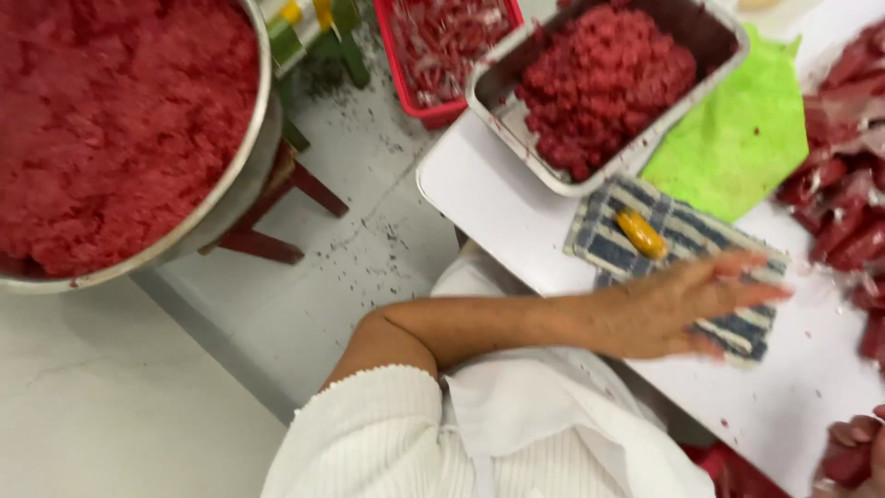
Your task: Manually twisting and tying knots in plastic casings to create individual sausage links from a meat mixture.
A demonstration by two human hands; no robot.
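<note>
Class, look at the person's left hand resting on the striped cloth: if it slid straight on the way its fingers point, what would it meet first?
Most likely the raw red meat pieces past the striped cloth; the left hand points right across the white table, though motion blur leaves this unsure.

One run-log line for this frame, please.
left hand: flat on striped cloth | right hand: frame edge, grip unclear | yellow piece: on cloth | metal tray: minced meat

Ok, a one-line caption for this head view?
Left hand flat on a striped cloth beside a metal tray of minced meat; right hand holds red meat.
</note>
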